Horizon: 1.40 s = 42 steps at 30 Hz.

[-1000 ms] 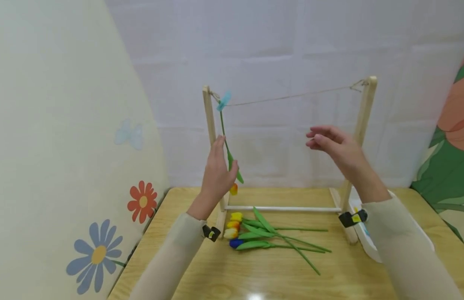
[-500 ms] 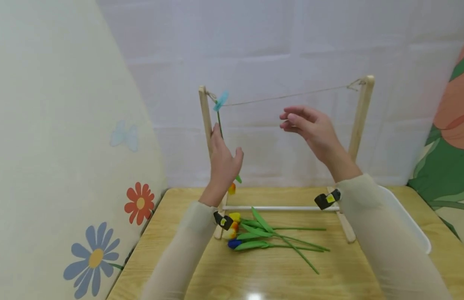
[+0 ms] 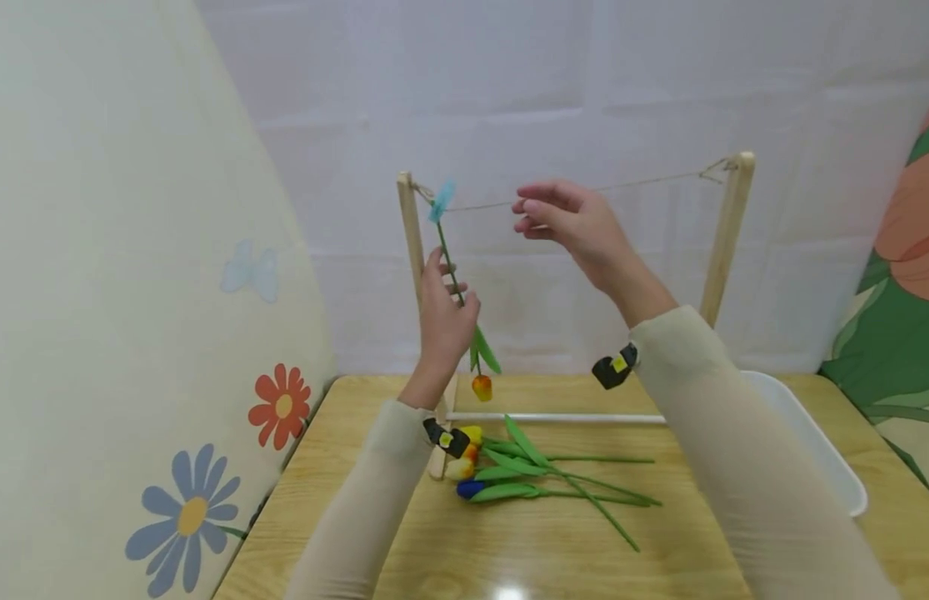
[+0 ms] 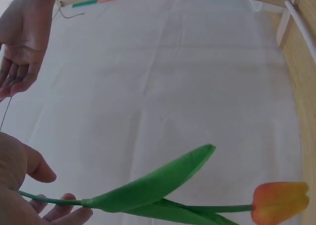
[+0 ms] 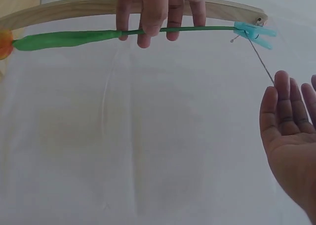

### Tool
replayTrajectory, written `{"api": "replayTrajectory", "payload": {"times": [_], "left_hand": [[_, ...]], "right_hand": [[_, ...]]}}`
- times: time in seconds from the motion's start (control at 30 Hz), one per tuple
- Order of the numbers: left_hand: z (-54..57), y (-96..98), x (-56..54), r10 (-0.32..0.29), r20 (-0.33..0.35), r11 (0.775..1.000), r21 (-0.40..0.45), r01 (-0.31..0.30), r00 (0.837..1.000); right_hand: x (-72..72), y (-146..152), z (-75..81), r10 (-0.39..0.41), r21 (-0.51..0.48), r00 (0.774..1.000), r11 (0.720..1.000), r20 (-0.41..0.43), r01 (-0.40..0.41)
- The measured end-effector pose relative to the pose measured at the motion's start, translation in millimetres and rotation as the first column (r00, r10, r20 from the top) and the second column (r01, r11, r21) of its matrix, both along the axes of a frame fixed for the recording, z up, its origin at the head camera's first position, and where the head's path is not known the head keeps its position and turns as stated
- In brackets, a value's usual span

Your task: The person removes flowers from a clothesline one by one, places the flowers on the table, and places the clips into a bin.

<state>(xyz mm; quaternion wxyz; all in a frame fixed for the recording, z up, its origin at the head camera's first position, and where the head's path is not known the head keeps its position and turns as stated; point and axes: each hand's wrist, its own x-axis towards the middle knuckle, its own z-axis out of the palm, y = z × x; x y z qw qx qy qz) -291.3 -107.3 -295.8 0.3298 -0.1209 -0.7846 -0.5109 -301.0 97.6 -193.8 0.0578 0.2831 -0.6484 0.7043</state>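
Note:
An artificial tulip [image 3: 482, 387] with an orange-yellow bloom hangs upside down. A light blue clothes peg [image 3: 442, 202] clips its stem end to the string [image 3: 479, 206], close to the left post. My left hand [image 3: 445, 321] holds the green stem, its fingers bent behind it, as the right wrist view also shows. In the left wrist view the thumb stands off the stem, above the green leaf [image 4: 153, 188]. My right hand [image 3: 576, 225] is raised at the string's height, right of the peg, fingers loosely bent and holding nothing.
Several artificial tulips [image 3: 520, 471] lie on the wooden table [image 3: 464, 550], blooms to the left. A wooden frame has a left post [image 3: 410, 225], a right post [image 3: 726, 242] and a white crossbar [image 3: 554, 417]. A white tray [image 3: 809, 442] lies partly behind the right sleeve.
My right hand has moved left and up toward the peg. My left hand has risen slightly and its fingers have bent behind the stem. The hanging bloom has swung a little right.

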Motion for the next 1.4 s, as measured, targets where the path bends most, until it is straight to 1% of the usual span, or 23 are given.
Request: {"api": "replayTrajectory", "payload": {"times": [0.13,0.2,0.37,0.47,0.53,0.7,0.87,0.97,1.17,1.4], "left_hand": [[4.4,-2.5,1.4,-0.027,-0.026,0.999,0.017,0.028,0.999],[6.1,-4.0,1.8,-0.041,-0.029,0.999,0.022,0.042,0.999],[6.1,-8.2,0.5,-0.066,0.001,0.996,0.06,0.066,0.998],[5.4,-8.7,0.4,-0.072,0.011,0.995,0.071,0.071,0.997],[5.2,-8.3,0.8,-0.079,0.012,0.994,0.074,0.078,0.997],[4.3,-5.2,-0.1,-0.096,0.011,0.993,0.062,0.095,0.995],[3.8,-2.1,-0.9,-0.104,0.016,0.993,0.055,0.103,0.994],[4.1,-1.2,-0.7,-0.102,0.017,0.993,0.053,0.101,0.995],[4.4,0.6,-0.5,-0.112,0.022,0.993,0.048,0.111,0.993],[2.7,-0.5,1.2,-0.096,0.015,0.994,0.044,0.096,0.995]], "right_hand": [[-1.9,-12.2,9.5,0.011,0.019,1.0,1.0,0.003,-0.011],[-1.6,-17.6,14.0,0.03,0.002,0.999,1.0,0.012,-0.03],[-0.9,-31.7,22.7,0.104,-0.045,0.994,0.994,0.041,-0.102],[-0.1,-41.2,27.3,0.115,-0.046,0.991,0.993,0.071,-0.112],[0.2,-47.9,30.2,0.107,-0.033,0.99,0.994,0.091,-0.104],[-0.8,-60.3,37.4,0.05,-0.01,0.99,0.999,0.131,-0.049],[-4.2,-67.5,40.5,0.016,0.047,0.988,0.999,0.156,-0.023],[-6.2,-70.4,39.9,0.005,0.071,0.988,0.997,0.157,-0.017],[-8.0,-72.1,36.9,-0.028,0.082,0.991,0.996,0.135,0.017],[-8.4,-77.9,35.0,-0.072,0.092,0.99,0.994,0.123,0.061]]}}
